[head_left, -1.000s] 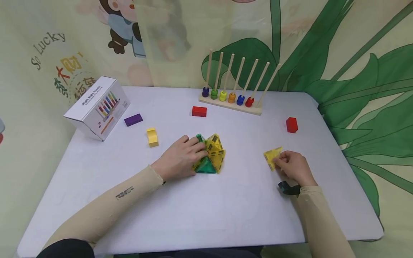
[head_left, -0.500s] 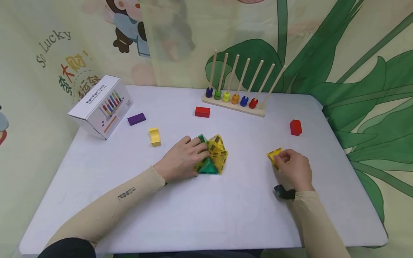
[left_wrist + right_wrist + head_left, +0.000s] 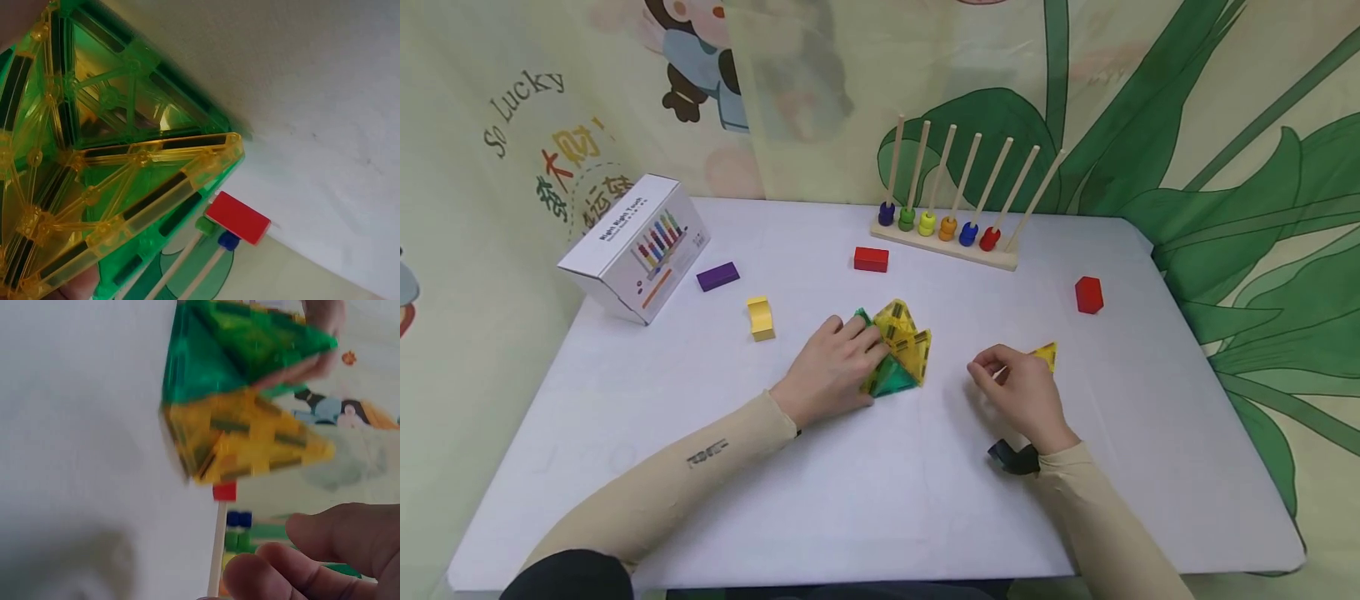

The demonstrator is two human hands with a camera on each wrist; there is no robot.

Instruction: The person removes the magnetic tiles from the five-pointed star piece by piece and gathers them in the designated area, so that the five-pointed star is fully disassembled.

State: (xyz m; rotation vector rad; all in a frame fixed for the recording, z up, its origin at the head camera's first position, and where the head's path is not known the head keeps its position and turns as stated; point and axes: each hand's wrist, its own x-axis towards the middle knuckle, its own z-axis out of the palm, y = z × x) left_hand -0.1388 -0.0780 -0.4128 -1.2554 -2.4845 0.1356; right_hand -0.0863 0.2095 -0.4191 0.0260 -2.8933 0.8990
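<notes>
Green and yellow see-through magnetic tiles form a faceted cluster [image 3: 910, 354] at mid-table, with dark magnet strips along their edges. My left hand [image 3: 838, 367] grips the cluster from its left side, and the fingers hide part of it. Large in the left wrist view are the cluster's yellow and green triangles [image 3: 144, 156]. Between the cluster and a loose yellow triangular tile [image 3: 1047, 355] is my right hand [image 3: 1018, 387], fingers loosely bent. The hand partly covers that tile. In the right wrist view, nothing sits between the thumb and fingers [image 3: 325, 550], and the cluster [image 3: 244, 425] is ahead.
Behind the cluster lies a red block [image 3: 871, 259], and another red block [image 3: 1089, 295] is at right. A wooden peg rack [image 3: 943, 243] with coloured beads stands at the back. Purple [image 3: 718, 277] and yellow [image 3: 760, 318] blocks lie near a white box [image 3: 636, 246] at left.
My right hand has let go of the yellow triangular tile and moved left toward the cluster. The cluster has turned slightly in my left hand, its right side rising in view.
</notes>
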